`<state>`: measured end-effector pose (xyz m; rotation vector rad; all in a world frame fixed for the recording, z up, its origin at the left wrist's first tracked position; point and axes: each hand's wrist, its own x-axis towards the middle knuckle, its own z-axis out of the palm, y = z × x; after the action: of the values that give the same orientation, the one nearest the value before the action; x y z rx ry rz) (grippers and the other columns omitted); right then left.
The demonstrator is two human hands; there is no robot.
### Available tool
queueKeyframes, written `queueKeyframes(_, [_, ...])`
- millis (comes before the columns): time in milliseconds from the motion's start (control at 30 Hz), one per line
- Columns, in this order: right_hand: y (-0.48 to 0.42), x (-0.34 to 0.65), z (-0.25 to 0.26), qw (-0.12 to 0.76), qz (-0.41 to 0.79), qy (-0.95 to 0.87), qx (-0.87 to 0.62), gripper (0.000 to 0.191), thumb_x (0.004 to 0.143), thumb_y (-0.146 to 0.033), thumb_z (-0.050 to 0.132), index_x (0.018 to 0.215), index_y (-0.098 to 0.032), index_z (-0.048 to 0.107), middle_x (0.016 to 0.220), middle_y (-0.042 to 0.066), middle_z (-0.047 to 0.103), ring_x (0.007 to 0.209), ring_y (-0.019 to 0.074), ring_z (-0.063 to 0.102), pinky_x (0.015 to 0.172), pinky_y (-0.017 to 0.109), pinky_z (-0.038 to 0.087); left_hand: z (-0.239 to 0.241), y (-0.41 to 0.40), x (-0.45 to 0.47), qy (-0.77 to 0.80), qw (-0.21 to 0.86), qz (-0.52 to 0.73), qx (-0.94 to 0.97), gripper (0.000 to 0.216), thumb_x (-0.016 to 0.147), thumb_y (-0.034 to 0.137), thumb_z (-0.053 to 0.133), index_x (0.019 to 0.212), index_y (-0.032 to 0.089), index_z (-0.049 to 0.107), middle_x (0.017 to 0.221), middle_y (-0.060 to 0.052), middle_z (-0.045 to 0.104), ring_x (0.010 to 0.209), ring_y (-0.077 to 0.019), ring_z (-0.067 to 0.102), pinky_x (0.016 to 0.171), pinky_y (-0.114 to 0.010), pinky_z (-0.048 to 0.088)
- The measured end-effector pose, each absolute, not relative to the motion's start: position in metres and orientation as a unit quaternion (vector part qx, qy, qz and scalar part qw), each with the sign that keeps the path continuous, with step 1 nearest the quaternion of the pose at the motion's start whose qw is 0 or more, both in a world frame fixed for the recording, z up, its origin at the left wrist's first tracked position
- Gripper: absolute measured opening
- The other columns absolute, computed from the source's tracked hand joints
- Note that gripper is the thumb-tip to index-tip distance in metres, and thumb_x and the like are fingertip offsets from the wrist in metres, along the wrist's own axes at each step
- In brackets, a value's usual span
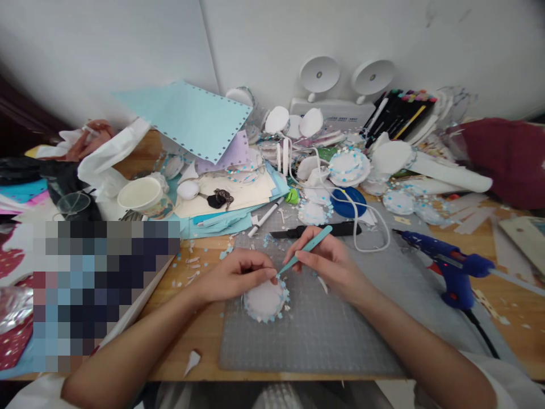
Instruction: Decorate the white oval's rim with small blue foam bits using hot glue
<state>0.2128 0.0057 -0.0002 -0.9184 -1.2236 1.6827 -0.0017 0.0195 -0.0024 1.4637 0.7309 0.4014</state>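
Note:
My right hand (321, 257) pinches a pair of teal tweezers (313, 240), their tips pointing down and left to the rim of a white paper disc (264, 300). Small blue and white paper pieces edge this disc, which is over the grey cutting mat (340, 335). At the disc's upper edge, my left hand (242, 274) holds it with thumb and fingers closed. Whether the tweezer tips grip a piece is too small to tell. Just beyond my hands lies a black utility knife (315, 230).
A blue glue gun (451, 261) with a small red light lies at right, its cord trailing forward. Several similar trimmed discs (349, 166) are heaped at the back. Coloured paper sheets (225, 199), a paper cup (140, 196) and a white cable (387, 230) surround the mat.

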Motion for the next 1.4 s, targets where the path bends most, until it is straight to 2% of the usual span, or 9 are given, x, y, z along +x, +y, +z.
queueKeyframes(300, [0.004, 0.209, 0.000, 0.408, 0.699, -0.457, -0.368, 0.017, 0.080, -0.030, 0.066, 0.081, -0.019, 0.053, 0.079, 0.003, 0.069, 0.066, 0.0115, 0.060, 0.064, 0.027, 0.048, -0.005, 0.018, -0.003, 0.324, 0.657, 0.187, 0.654, 0.025, 0.083, 0.031, 0.061, 0.076, 0.007, 0.067, 0.060, 0.000, 0.053, 0.054, -0.0074, 0.042, 0.050, -0.017, 0.034])
queueKeyframes(500, [0.005, 0.208, 0.000, 0.410, 0.739, -0.392, -0.364, 0.019, 0.079, -0.029, 0.068, 0.079, -0.018, 0.053, 0.077, 0.003, 0.070, 0.062, 0.0102, 0.060, 0.062, 0.024, 0.047, -0.004, 0.018, -0.003, 0.327, 0.675, 0.199, 0.631, 0.025, 0.081, 0.031, 0.062, 0.074, 0.007, 0.066, 0.057, 0.001, 0.050, 0.050, -0.0056, 0.038, 0.046, -0.016, 0.030])
queueKeyframes(800, [0.008, 0.211, 0.006, 0.416, 0.716, -0.416, -0.374, 0.019, 0.075, -0.028, 0.071, 0.074, -0.017, 0.056, 0.070, 0.003, 0.069, 0.054, 0.0087, 0.057, 0.054, 0.022, 0.043, -0.002, 0.017, -0.003, 0.338, 0.687, 0.196, 0.613, 0.026, 0.079, 0.032, 0.064, 0.071, 0.007, 0.066, 0.056, 0.000, 0.051, 0.049, -0.0059, 0.041, 0.045, -0.016, 0.032])
queueKeyframes(1067, [0.007, 0.210, 0.002, 0.417, 0.753, -0.379, -0.341, 0.018, 0.076, -0.026, 0.070, 0.074, -0.017, 0.055, 0.072, 0.003, 0.069, 0.055, 0.0076, 0.058, 0.055, 0.020, 0.045, 0.000, 0.019, -0.003, 0.328, 0.705, 0.205, 0.594, 0.027, 0.077, 0.033, 0.067, 0.070, 0.007, 0.067, 0.052, 0.000, 0.052, 0.046, -0.0053, 0.039, 0.043, -0.016, 0.030])
queueKeyframes(1267, [0.016, 0.225, 0.010, 0.520, 0.722, -0.325, -0.320, 0.012, 0.077, -0.025, 0.068, 0.076, -0.020, 0.056, 0.075, 0.001, 0.066, 0.059, 0.0072, 0.055, 0.055, 0.018, 0.047, -0.002, 0.017, -0.007, 0.307, 0.705, 0.227, 0.597, 0.023, 0.076, 0.029, 0.068, 0.066, 0.008, 0.068, 0.057, -0.004, 0.060, 0.049, -0.0067, 0.044, 0.046, -0.017, 0.033])
queueKeyframes(1400, [0.013, 0.228, 0.016, 0.510, 0.719, -0.371, -0.292, 0.008, 0.080, -0.026, 0.064, 0.079, -0.021, 0.058, 0.079, 0.001, 0.066, 0.066, 0.0088, 0.059, 0.061, 0.020, 0.050, -0.004, 0.015, -0.003, 0.299, 0.653, 0.198, 0.667, 0.023, 0.080, 0.029, 0.063, 0.073, 0.008, 0.070, 0.061, -0.005, 0.063, 0.051, -0.0081, 0.048, 0.047, -0.018, 0.035])
